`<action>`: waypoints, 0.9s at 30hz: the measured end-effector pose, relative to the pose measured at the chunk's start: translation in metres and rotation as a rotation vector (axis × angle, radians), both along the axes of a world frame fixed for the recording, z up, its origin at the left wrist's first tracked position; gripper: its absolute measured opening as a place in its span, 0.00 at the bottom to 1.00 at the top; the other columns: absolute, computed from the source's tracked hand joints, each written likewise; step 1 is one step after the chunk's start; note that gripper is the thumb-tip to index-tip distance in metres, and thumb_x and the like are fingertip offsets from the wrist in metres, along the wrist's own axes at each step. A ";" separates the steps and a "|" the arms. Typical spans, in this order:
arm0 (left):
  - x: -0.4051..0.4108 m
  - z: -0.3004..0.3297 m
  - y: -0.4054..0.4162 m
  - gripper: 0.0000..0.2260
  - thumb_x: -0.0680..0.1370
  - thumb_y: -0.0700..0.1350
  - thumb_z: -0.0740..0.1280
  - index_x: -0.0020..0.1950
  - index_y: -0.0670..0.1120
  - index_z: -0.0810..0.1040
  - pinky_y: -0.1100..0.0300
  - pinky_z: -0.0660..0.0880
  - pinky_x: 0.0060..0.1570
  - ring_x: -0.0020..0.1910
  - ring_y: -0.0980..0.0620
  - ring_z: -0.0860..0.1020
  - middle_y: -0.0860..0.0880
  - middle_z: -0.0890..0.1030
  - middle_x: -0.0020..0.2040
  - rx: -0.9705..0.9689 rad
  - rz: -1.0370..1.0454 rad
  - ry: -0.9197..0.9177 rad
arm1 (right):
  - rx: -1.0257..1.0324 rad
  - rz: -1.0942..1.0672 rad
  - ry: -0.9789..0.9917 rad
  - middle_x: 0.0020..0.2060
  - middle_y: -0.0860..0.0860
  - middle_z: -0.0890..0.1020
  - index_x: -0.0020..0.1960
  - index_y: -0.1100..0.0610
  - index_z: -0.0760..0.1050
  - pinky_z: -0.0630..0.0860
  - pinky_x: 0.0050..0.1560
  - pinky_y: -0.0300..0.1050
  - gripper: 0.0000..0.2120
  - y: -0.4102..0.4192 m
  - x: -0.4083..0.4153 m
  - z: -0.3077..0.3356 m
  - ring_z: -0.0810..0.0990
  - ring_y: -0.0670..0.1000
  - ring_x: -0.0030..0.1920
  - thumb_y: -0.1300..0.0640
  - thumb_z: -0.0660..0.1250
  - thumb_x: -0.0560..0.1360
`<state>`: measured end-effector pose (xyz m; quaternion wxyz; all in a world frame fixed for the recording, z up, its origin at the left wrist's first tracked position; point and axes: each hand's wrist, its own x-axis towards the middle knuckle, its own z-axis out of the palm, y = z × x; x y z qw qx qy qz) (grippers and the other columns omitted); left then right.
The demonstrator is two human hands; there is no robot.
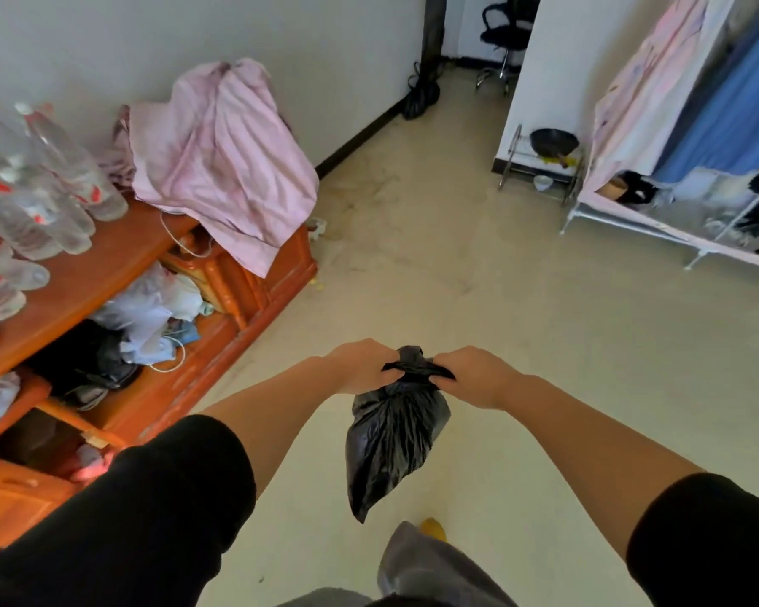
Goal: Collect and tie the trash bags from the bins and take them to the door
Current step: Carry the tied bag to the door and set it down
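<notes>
A small black trash bag (pixel 391 435) hangs in front of me above the floor, its neck bunched into a twist at the top. My left hand (pixel 362 365) grips the left end of that twist. My right hand (pixel 474 376) grips the right end, and the two ends are pulled apart sideways. A second black tied bag (pixel 421 96) lies on the floor far off, by the dark door frame. No bin is in view.
An orange wooden cabinet (pixel 119 265) runs along the left wall, with plastic bottles (pixel 31 199) and a pink cloth (pixel 220 164) on it. A fabric wardrobe (pixel 693 124) and a small metal rack (pixel 540 164) stand at the right. Beige floor (pixel 456 265) lies between.
</notes>
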<state>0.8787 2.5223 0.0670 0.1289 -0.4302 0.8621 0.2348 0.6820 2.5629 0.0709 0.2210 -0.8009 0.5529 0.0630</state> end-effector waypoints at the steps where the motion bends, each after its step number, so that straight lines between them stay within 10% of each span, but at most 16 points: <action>1: -0.012 0.003 -0.022 0.12 0.82 0.50 0.55 0.42 0.47 0.69 0.56 0.66 0.39 0.39 0.47 0.71 0.52 0.69 0.34 0.005 0.011 0.006 | 0.004 0.011 0.004 0.44 0.57 0.80 0.52 0.59 0.74 0.66 0.39 0.45 0.13 -0.024 -0.013 0.003 0.72 0.54 0.40 0.51 0.56 0.81; 13: -0.126 -0.005 -0.289 0.11 0.82 0.50 0.56 0.42 0.48 0.69 0.57 0.65 0.37 0.37 0.49 0.71 0.53 0.70 0.34 0.033 0.034 0.051 | 0.003 0.024 0.042 0.33 0.48 0.71 0.45 0.55 0.69 0.63 0.32 0.41 0.09 -0.292 -0.127 0.001 0.71 0.53 0.39 0.51 0.56 0.80; 27: -0.228 0.008 -0.658 0.13 0.81 0.50 0.55 0.52 0.43 0.74 0.49 0.74 0.47 0.46 0.42 0.77 0.42 0.79 0.47 0.041 -0.063 0.055 | 0.009 -0.069 0.019 0.45 0.57 0.81 0.53 0.58 0.74 0.69 0.41 0.47 0.12 -0.645 -0.229 0.010 0.74 0.53 0.40 0.51 0.56 0.80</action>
